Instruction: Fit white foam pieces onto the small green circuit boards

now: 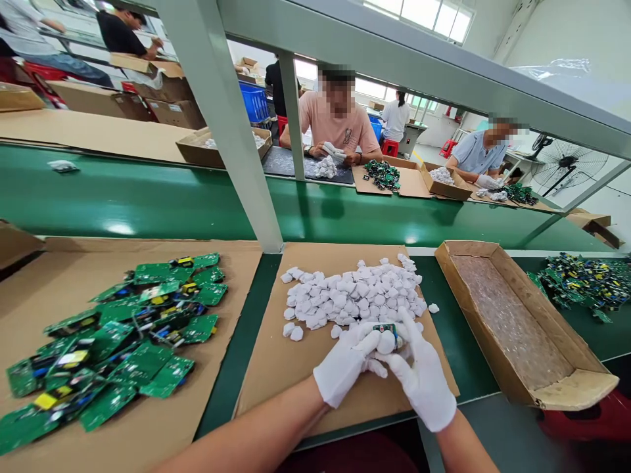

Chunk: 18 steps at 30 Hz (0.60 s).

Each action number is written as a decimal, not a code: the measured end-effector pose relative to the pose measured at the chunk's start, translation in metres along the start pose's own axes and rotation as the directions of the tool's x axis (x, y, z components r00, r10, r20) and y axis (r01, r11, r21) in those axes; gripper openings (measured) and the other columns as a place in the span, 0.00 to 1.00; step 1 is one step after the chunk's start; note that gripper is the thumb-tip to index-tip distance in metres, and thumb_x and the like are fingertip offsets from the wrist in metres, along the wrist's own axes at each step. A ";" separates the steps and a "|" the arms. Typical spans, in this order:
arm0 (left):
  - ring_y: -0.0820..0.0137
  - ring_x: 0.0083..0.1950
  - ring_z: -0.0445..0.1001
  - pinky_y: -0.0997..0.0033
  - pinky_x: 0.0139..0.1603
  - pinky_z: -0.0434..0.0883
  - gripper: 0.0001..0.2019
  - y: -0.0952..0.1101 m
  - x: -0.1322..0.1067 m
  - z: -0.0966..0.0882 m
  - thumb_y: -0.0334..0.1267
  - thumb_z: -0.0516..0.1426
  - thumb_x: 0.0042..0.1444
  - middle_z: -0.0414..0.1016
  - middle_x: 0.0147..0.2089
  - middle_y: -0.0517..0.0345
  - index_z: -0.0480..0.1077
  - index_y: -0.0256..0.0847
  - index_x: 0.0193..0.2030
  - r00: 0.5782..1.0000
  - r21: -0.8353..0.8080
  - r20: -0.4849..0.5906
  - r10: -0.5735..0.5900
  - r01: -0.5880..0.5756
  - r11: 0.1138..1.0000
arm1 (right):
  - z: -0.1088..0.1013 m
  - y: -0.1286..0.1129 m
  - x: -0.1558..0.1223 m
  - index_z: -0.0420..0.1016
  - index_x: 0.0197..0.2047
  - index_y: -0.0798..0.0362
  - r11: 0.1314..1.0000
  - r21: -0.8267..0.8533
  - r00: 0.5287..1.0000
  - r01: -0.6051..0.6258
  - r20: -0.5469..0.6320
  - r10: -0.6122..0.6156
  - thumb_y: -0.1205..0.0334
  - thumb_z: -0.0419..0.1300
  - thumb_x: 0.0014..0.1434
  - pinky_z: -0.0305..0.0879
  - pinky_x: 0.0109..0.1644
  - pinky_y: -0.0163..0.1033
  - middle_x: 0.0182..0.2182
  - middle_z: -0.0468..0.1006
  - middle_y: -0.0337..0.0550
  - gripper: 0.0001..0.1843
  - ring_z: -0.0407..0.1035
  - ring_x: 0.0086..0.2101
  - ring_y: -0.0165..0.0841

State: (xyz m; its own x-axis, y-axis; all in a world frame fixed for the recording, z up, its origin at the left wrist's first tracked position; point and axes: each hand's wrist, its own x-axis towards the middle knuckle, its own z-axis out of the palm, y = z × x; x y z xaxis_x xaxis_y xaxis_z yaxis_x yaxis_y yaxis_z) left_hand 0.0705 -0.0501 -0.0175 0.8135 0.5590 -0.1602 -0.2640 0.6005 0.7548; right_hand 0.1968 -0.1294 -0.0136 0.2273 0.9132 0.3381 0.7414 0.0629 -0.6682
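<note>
Both my hands wear white gloves and meet over the cardboard sheet in front of me. Between them is a small circuit board (387,327), with a white rounded piece (386,342) against its near side. My left hand (348,360) is closed on the board's left, its thumb beside the white piece. From the right, my right hand (421,373) curls its fingers round the board. Gloves hide most of the board, and I cannot tell whether the white piece is attached. Just beyond lies a heap of similar white pieces (352,292).
Many green circuit boards (142,328) lie on cardboard at left. An open cardboard box (513,322) lined with clear plastic stands right, beside more boards (586,282). A grey frame post (231,125) rises ahead, before a green conveyor belt (197,203). Co-workers (340,125) sit across it.
</note>
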 end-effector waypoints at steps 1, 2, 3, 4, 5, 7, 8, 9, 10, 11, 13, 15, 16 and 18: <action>0.77 0.28 0.66 0.75 0.27 0.69 0.15 -0.001 0.000 0.000 0.48 0.59 0.50 0.63 0.29 0.61 0.67 0.36 0.34 1.000 -0.017 0.008 -0.003 0.003 1.000 | -0.001 0.000 -0.001 0.57 0.62 0.51 0.996 -0.078 0.999 0.032 -0.036 -0.035 0.57 0.58 0.55 0.71 0.42 0.41 0.47 0.75 0.48 0.32 0.72 0.43 0.40; 0.77 0.27 0.66 0.76 0.27 0.68 0.15 -0.001 0.000 0.001 0.48 0.59 0.51 0.63 0.29 0.61 0.67 0.36 0.34 1.000 -0.028 0.013 -0.012 0.013 1.000 | -0.001 0.000 -0.001 0.61 0.60 0.50 0.984 -0.167 0.994 0.070 -0.068 -0.082 0.58 0.59 0.54 0.71 0.44 0.43 0.49 0.73 0.49 0.30 0.71 0.44 0.41; 0.76 0.27 0.66 0.76 0.27 0.68 0.15 -0.001 0.000 0.002 0.48 0.58 0.51 0.64 0.29 0.60 0.67 0.36 0.34 1.000 -0.037 0.008 -0.023 0.024 0.999 | 0.000 0.001 -0.001 0.66 0.56 0.48 0.961 -0.253 0.986 0.114 -0.091 -0.141 0.59 0.60 0.54 0.70 0.45 0.45 0.50 0.72 0.50 0.25 0.70 0.44 0.42; 0.76 0.28 0.67 0.76 0.27 0.68 0.15 -0.002 -0.001 0.003 0.48 0.58 0.51 0.65 0.29 0.60 0.67 0.37 0.35 0.999 -0.046 -0.003 -0.037 0.037 0.998 | 0.002 0.002 -0.001 0.71 0.52 0.47 0.932 -0.326 0.973 0.161 -0.105 -0.205 0.61 0.60 0.54 0.69 0.45 0.47 0.51 0.71 0.50 0.21 0.69 0.45 0.42; 0.76 0.28 0.67 0.76 0.27 0.68 0.15 -0.002 -0.001 0.004 0.48 0.57 0.52 0.66 0.29 0.60 0.67 0.37 0.36 0.999 -0.055 -0.013 -0.049 0.049 0.997 | 0.004 0.003 0.000 0.73 0.48 0.46 0.902 -0.377 0.957 0.209 -0.110 -0.267 0.62 0.60 0.54 0.69 0.45 0.47 0.51 0.71 0.49 0.17 0.69 0.45 0.42; 0.75 0.28 0.68 0.75 0.27 0.68 0.17 -0.002 -0.001 0.004 0.51 0.57 0.51 0.67 0.29 0.59 0.67 0.37 0.37 0.998 -0.071 -0.024 -0.060 0.058 0.996 | 0.009 0.007 0.001 0.75 0.46 0.45 0.858 -0.436 0.923 0.272 -0.135 -0.361 0.63 0.60 0.55 0.69 0.45 0.47 0.48 0.72 0.48 0.13 0.68 0.45 0.41; 0.75 0.28 0.68 0.75 0.28 0.69 0.18 -0.003 -0.001 0.004 0.51 0.57 0.50 0.67 0.29 0.59 0.66 0.37 0.37 0.998 -0.072 -0.028 -0.062 0.060 0.996 | 0.011 0.009 0.001 0.74 0.46 0.45 0.843 -0.448 0.905 0.298 -0.148 -0.399 0.64 0.61 0.55 0.69 0.46 0.47 0.46 0.74 0.47 0.14 0.68 0.46 0.40; 0.76 0.28 0.68 0.75 0.29 0.69 0.18 -0.003 0.000 0.003 0.52 0.58 0.49 0.67 0.28 0.60 0.66 0.37 0.36 0.997 -0.064 -0.037 -0.065 0.063 0.996 | 0.013 0.011 0.001 0.74 0.46 0.45 0.833 -0.449 0.891 0.322 -0.153 -0.428 0.64 0.61 0.55 0.68 0.48 0.47 0.44 0.75 0.46 0.14 0.68 0.46 0.40; 0.77 0.27 0.67 0.76 0.28 0.69 0.18 -0.003 0.000 0.003 0.52 0.60 0.48 0.67 0.28 0.61 0.66 0.37 0.34 0.996 -0.043 -0.048 -0.070 0.068 0.997 | 0.013 0.012 0.000 0.74 0.46 0.44 0.832 -0.438 0.883 0.342 -0.154 -0.444 0.64 0.62 0.55 0.67 0.49 0.48 0.43 0.75 0.45 0.14 0.67 0.47 0.40; 0.78 0.26 0.67 0.77 0.27 0.68 0.18 -0.004 0.001 0.002 0.51 0.61 0.47 0.66 0.27 0.62 0.65 0.37 0.31 0.995 -0.014 -0.061 -0.073 0.073 0.997 | 0.013 0.013 0.000 0.74 0.47 0.44 0.841 -0.409 0.883 0.353 -0.150 -0.444 0.64 0.61 0.55 0.66 0.51 0.49 0.44 0.75 0.45 0.14 0.67 0.48 0.40; 0.79 0.24 0.65 0.79 0.25 0.67 0.18 -0.003 0.003 0.000 0.50 0.62 0.46 0.65 0.24 0.62 0.63 0.36 0.28 0.995 0.060 -0.071 -0.069 0.073 0.995 | 0.012 0.013 -0.003 0.72 0.50 0.45 0.892 -0.281 0.916 0.353 -0.088 -0.391 0.61 0.57 0.59 0.64 0.53 0.50 0.49 0.72 0.47 0.15 0.64 0.52 0.42; 0.79 0.23 0.66 0.80 0.24 0.67 0.18 -0.002 0.003 -0.001 0.49 0.62 0.45 0.66 0.24 0.61 0.64 0.35 0.26 0.997 0.126 -0.055 -0.059 0.066 0.990 | 0.010 0.011 -0.006 0.65 0.58 0.47 0.956 -0.063 0.958 0.287 -0.005 -0.288 0.57 0.51 0.63 0.62 0.56 0.50 0.56 0.66 0.49 0.20 0.60 0.55 0.42; 0.78 0.24 0.67 0.79 0.24 0.67 0.17 -0.001 0.003 -0.001 0.49 0.62 0.46 0.67 0.25 0.60 0.65 0.35 0.27 0.997 0.148 -0.047 -0.059 0.065 0.987 | 0.009 0.010 -0.007 0.59 0.61 0.48 0.973 0.057 0.975 0.221 0.010 -0.222 0.55 0.47 0.64 0.61 0.57 0.50 0.58 0.63 0.50 0.23 0.59 0.57 0.42; 0.77 0.26 0.69 0.79 0.24 0.68 0.16 0.000 0.003 -0.001 0.47 0.61 0.46 0.69 0.27 0.59 0.66 0.35 0.28 0.997 0.174 -0.051 -0.063 0.071 0.982 | 0.010 0.009 -0.009 0.51 0.65 0.51 0.968 0.237 0.997 0.079 -0.009 -0.080 0.52 0.45 0.65 0.60 0.58 0.49 0.60 0.60 0.51 0.27 0.58 0.58 0.41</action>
State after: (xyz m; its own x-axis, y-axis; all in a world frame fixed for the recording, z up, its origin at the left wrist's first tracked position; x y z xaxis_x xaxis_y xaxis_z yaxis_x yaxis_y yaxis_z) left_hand 0.0725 -0.0481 -0.0183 0.8014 0.5480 -0.2397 -0.1111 0.5301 0.8406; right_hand 0.1951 -0.1331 -0.0288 0.1731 0.9018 0.3960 0.5861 0.2288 -0.7773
